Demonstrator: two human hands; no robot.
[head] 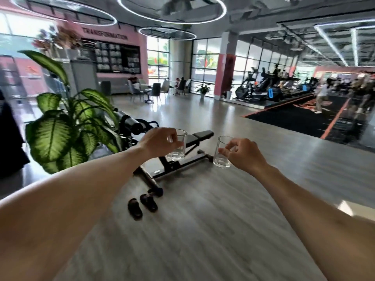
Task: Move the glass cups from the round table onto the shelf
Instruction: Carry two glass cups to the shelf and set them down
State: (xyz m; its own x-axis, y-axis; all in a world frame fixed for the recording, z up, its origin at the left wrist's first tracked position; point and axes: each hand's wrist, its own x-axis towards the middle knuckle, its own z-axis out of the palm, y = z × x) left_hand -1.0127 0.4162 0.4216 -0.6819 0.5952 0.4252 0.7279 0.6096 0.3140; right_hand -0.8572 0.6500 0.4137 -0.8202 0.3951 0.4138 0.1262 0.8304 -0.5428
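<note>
left hand [160, 141] is gripping one glass cup [177, 145] by its side, upright in the air | right hand [244, 154] is pinching second glass cup [222, 152] likewise | both are hanging above the weight bench [182, 157] and floor [203, 220]

Plant [69, 126] left of bench [182, 153]

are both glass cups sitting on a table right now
No, each glass cup is held in the air, one in the left hand, one in the right hand.
</note>
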